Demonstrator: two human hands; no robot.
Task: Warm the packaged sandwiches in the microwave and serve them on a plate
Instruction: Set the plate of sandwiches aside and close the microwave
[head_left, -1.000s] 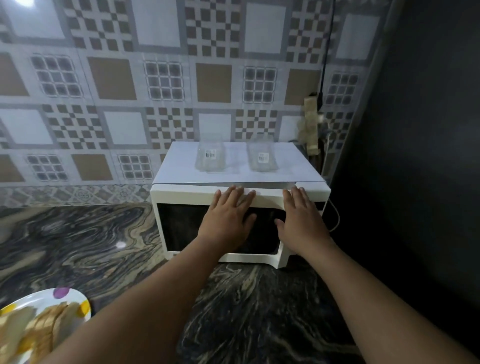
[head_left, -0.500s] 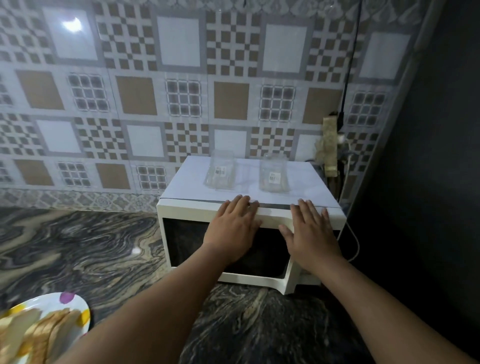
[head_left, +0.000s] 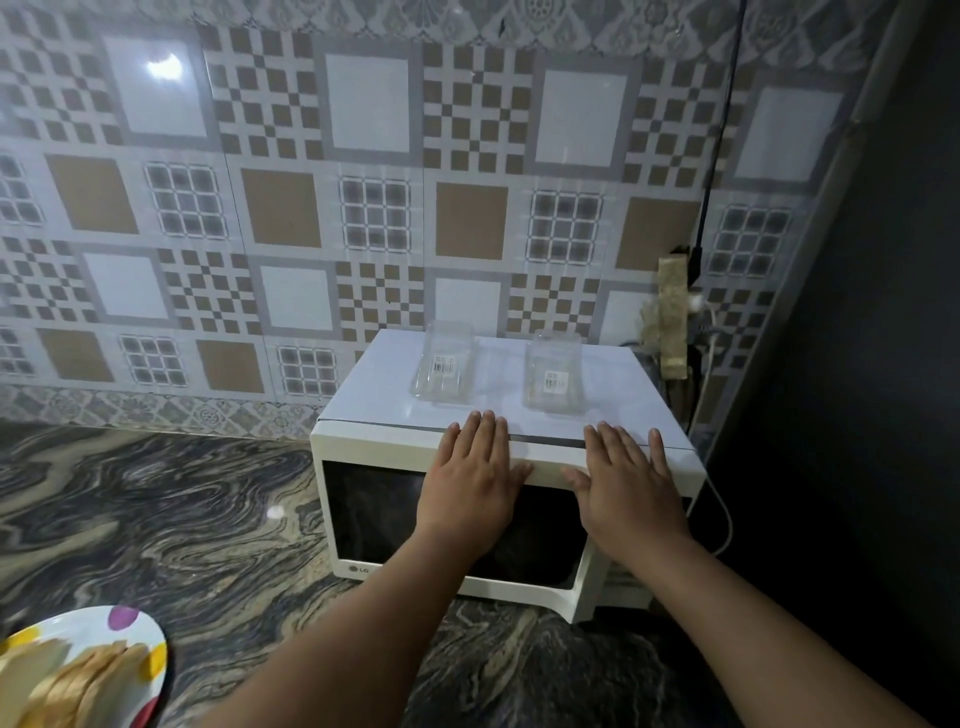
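Note:
A white microwave (head_left: 374, 447) stands on the marbled counter against the tiled wall, its dark-windowed door closed. My left hand (head_left: 470, 480) lies flat on the top front of the door, fingers straight. My right hand (head_left: 626, 486) lies flat beside it, nearer the door's right end. Two clear plastic sandwich packages sit on the microwave's top, one to the left (head_left: 444, 369) and one to the right (head_left: 551, 379); both look empty. At the bottom left a dotted white plate (head_left: 135, 629) carries sandwich halves (head_left: 67, 680).
A dark wall (head_left: 857, 364) stands close to the microwave's right side. A power strip (head_left: 674, 317) and cables hang on the tiles behind it. The dark marbled counter (head_left: 182, 519) stretches to the left and front.
The view has tilted up and shifted, so the microwave sits lower and further right in frame. Both hands stay flat on the door's top front.

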